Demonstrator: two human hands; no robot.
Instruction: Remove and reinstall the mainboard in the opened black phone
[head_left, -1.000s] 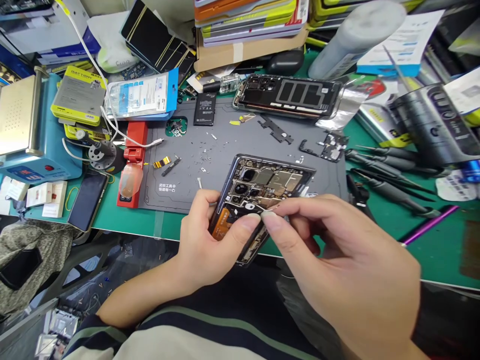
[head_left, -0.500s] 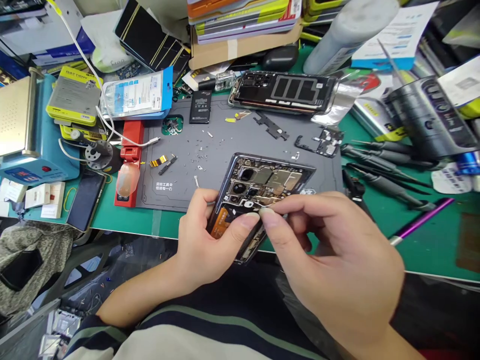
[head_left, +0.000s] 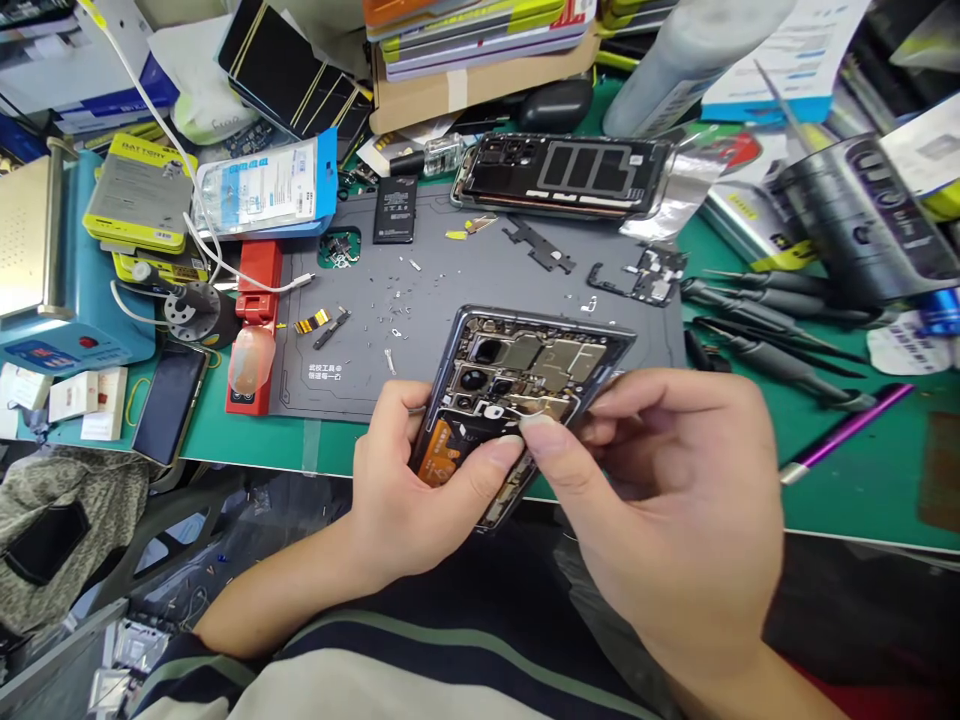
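An opened phone (head_left: 525, 370) is held tilted above the front of a grey work mat (head_left: 360, 350), its circuit board, camera modules and orange-labelled battery exposed. My left hand (head_left: 424, 470) grips its left and lower side, with the thumb lying across the battery area. At the phone's right edge is my right hand (head_left: 660, 480); its thumb presses on the inside near a thin pale strip, and its fingers are around the edge. The undersides of the fingers on both hands are partly hidden.
Behind lie another opened phone (head_left: 562, 175), a black battery (head_left: 395, 210) and small loose parts. A red holder (head_left: 255, 330) stands left. Tweezers (head_left: 780, 360) and a purple pen-like tool (head_left: 847, 432) lie right. A grey bottle (head_left: 675, 70) stands at the back.
My right forefinger has moved from its pinch with the thumb over the phone to the right edge. The thumb remains on the phone's inside. The phone has shifted only slightly.
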